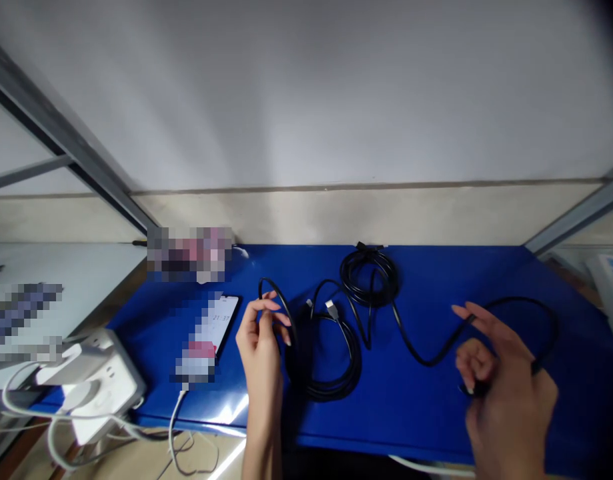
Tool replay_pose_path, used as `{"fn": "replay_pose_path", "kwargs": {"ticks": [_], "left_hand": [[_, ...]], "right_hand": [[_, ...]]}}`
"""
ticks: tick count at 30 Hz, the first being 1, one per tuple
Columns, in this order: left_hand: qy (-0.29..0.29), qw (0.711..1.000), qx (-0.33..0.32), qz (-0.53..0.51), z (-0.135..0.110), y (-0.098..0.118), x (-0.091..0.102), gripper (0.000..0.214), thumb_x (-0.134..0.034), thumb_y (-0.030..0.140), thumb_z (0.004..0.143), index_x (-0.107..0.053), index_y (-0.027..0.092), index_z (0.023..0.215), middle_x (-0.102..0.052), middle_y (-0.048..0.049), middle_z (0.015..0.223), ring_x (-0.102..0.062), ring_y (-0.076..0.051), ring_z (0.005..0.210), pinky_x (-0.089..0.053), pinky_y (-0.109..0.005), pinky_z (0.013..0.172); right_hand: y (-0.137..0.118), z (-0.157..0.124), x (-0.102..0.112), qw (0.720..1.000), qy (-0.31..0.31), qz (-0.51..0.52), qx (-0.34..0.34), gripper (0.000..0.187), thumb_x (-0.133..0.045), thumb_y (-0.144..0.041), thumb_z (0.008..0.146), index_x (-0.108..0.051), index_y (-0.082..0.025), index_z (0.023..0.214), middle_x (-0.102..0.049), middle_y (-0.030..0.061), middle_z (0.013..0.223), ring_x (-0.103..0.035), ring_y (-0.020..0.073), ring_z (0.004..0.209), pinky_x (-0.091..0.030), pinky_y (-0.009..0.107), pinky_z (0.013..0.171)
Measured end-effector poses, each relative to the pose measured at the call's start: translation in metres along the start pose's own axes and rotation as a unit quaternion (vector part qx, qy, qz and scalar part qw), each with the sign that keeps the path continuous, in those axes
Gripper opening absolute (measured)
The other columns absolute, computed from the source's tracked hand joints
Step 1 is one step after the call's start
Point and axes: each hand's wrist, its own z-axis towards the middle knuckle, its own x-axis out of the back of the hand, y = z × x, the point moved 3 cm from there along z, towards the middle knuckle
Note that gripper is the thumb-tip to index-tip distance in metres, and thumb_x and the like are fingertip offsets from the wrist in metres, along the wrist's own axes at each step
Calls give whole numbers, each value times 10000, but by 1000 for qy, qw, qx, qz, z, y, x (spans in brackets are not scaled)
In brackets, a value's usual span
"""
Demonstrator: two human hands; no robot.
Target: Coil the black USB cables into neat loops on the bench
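We can read one number: 21:37, in slim dark digits on the pale, lit screen of the smartphone (225, 328), which lies toward eight o'clock from the centre of our view. The digits stand near the screen's far end, the one pointing to about one o'clock. Pixelation hides much of the remaining screen from us.

Counted two black cable coils (345, 381) (347, 287), one phone (226, 319), one white power strip (117, 375), one left hand (261, 343), one right hand (511, 380).
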Motion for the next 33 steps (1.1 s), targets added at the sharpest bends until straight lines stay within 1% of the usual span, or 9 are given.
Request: {"fn": "replay_pose_path", "kwargs": {"ticks": [3, 7, 10, 12, 17, 22, 26, 30, 33], "left_hand": [[-33, 999, 31, 15, -3, -1, -7, 287, -672, 440, 970, -760, 172, 1022, -774, -70, 904, -600, -121, 561, -465, -236, 528], [-76, 994, 59, 61, -11, 4, -16, 584, -567, 639, 1025, -778, 150, 1263, -786, -114, 1032, -616, -152, 616, -523, -292, 603], [-104, 985, 51, 127, -13, 3, -18, 669, -484, 710, 1048, -785, 160, 1280, -760, -105, 932, -629, -192, 639, -546, -328, 622], [-99, 981, 7, 167, -10, 0, -17, 567, -567, 664, 1034, -788, 195, 1263, -765, -129, 1084, -700, -233, 768, -579, -350, 676], [-75, 971, -72, 217, -1, -6, -13, 368, -605, 518, 1040, -793, 219, 1141, -706, -151, 1402, -658, -341, 1305, -568, -452, 1026], [-130, 981, -23, 142, -7, 7, -13, 532, -402, 576, 1106, -809, 232, 1117, -750, -131, 1351, -703, -326, 1212, -564, -429, 945], [-161, 982, -26, 97, -17, 20, -17, 724, -261, 674, 1106, -833, 229, 1109, -736, -132, 1378, -678, -333, 1260, -531, -435, 1021], [-246, 960, -68, 119, -24, 30, -23, 576, -571, 707, 1008, -823, 230, 1210, -684, -158, 1451, -648, -379, 1322, -531, -453, 1054], [-253, 958, -73, 118, -25, 35, -22, 432, -680, 581, 985, -815, 237, 1209, -681, -142, 1458, -641, -373, 1341, -504, -457, 1106]], "right_hand": [[8, 2, 0, 993, -72, -94, -13, 560, -729, -637, 904, -810, -158, 1182, -646, -3, 658, -390, 95, 461, -255, 235, 399], [15, -7, -9, 967, -161, -198, 0, 638, -673, -692, 947, -757, -184, 1324, -717, 20, 693, -461, 128, 420, -336, 269, 428], [17, -15, -18, 954, -175, -242, 31, 602, -658, -695, 960, -741, -203, 1298, -720, 29, 704, -629, 199, 495, -381, 286, 438], [18, -18, -23, 949, -169, -261, 49, 555, -652, -689, 963, -742, -214, 1236, -725, 32, 733, -672, 205, 537, -441, 296, 474], [16, -24, -33, 944, -227, -231, 63, 478, -655, -635, 978, -710, -227, 1223, -800, 77, 1062, -586, 129, 540, -519, 294, 531], [5, -44, -39, 920, -369, -134, 11, 508, -774, -553, 929, -659, -243, 1315, -805, 58, 1090, -482, 100, 537, -484, 261, 525], [7, -60, -48, 895, -422, -144, -19, 542, -843, -462, 871, -649, -246, 1328, -758, -22, 842, -456, 95, 502, -434, 245, 512], [12, -63, -54, 895, -422, -146, 12, 294, -699, -460, 995, -711, -228, 1175, -751, 3, 761, -620, 147, 582, -497, 264, 587], [9, -58, -49, 914, -387, -122, 22, 316, -654, -503, 1039, -716, -225, 1177, -821, 62, 859, -645, 165, 587, -489, 269, 558]]}}
